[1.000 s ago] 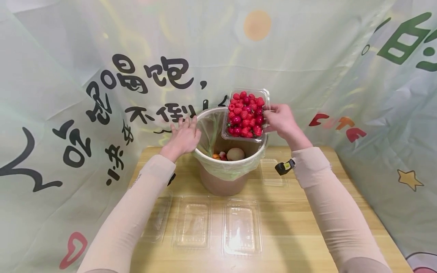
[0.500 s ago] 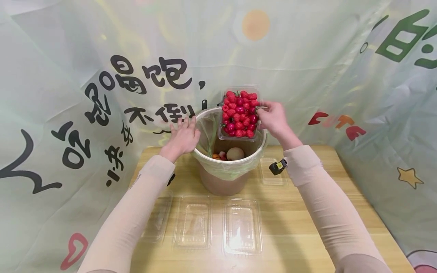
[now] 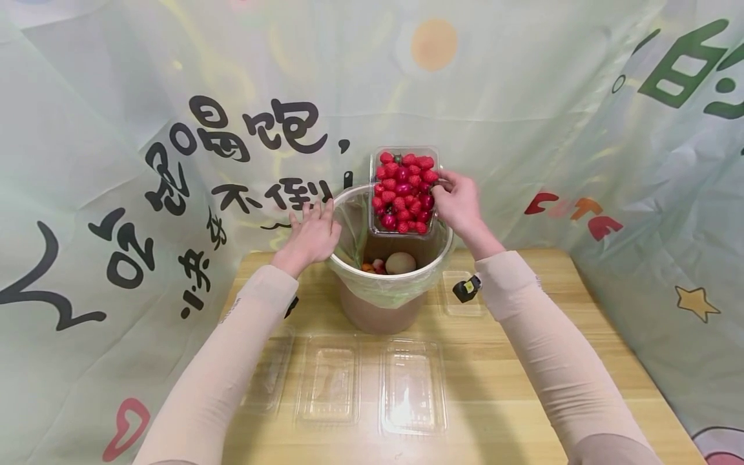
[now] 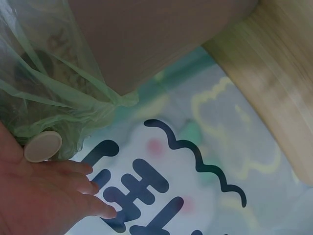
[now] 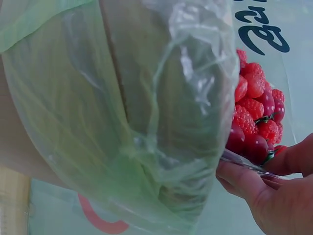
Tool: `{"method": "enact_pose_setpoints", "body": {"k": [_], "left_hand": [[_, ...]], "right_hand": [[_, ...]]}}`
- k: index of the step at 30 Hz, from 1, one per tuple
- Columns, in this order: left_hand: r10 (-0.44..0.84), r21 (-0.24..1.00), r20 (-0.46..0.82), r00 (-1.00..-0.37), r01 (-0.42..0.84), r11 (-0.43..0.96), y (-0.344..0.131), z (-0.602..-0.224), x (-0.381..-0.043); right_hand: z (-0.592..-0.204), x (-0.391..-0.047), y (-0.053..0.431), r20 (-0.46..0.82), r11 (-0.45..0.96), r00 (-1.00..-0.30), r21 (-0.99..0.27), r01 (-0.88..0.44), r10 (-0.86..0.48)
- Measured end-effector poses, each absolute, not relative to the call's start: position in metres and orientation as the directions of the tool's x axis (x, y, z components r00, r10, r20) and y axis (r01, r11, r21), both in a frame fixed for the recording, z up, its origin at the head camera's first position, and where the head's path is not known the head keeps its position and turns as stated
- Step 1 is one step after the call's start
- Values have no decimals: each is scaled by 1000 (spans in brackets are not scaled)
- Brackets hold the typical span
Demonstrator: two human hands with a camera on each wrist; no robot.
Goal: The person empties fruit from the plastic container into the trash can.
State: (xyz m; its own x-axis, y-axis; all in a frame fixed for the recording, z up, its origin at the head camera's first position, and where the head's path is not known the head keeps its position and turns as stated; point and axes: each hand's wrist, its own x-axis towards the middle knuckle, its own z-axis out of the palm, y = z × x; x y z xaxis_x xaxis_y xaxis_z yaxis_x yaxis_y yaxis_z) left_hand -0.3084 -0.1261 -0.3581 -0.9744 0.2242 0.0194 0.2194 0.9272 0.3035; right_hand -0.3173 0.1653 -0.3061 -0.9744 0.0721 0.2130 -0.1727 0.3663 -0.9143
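A clear plastic box [image 3: 401,234] filled with raspberries [image 3: 388,183] and shiny dark red fruits [image 3: 388,221] with green stems is held tilted over the back right of a brown bin [image 3: 380,316]. My right hand [image 3: 462,203] pinches its right edge between thumb and fingers, as the right wrist view also shows. Pale green liner bag [image 3: 383,294] hangs over the bin's rim. My left hand [image 3: 314,236] rests at the rim's left side, fingers extended. Down in the bin lie a beige round thing [image 3: 400,263] and small orange and pinkish pieces [image 3: 367,267].
In front of the bin, clear plastic trays [image 3: 330,381] lie in a row on the wooden table [image 3: 494,361]. Another clear piece [image 3: 463,303] lies right of the bin. Printed fabric [image 3: 500,97] walls in the back and both sides.
My right hand has moved the fruit box a short way left, further over the bin's opening. The left hand stays at the rim.
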Motion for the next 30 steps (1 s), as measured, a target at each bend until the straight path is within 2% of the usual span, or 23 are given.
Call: {"method": "enact_pose_setpoints", "body": {"k": [10,22,30], "left_hand": [[221,292,27,-975,219,931,-126,-358,-309],[225,295,19,-974,220,930,-127,-358,-309],[224,291,18,-974,220,931,-126,-358,-309]], "right_hand": [[-304,-317,162,258,421,-959,-888,-187,116],[-299,-315,160,240,400,-959,-902,-164,148],[-297,-313,160,227,329,-960,-930,-165,161]]}}
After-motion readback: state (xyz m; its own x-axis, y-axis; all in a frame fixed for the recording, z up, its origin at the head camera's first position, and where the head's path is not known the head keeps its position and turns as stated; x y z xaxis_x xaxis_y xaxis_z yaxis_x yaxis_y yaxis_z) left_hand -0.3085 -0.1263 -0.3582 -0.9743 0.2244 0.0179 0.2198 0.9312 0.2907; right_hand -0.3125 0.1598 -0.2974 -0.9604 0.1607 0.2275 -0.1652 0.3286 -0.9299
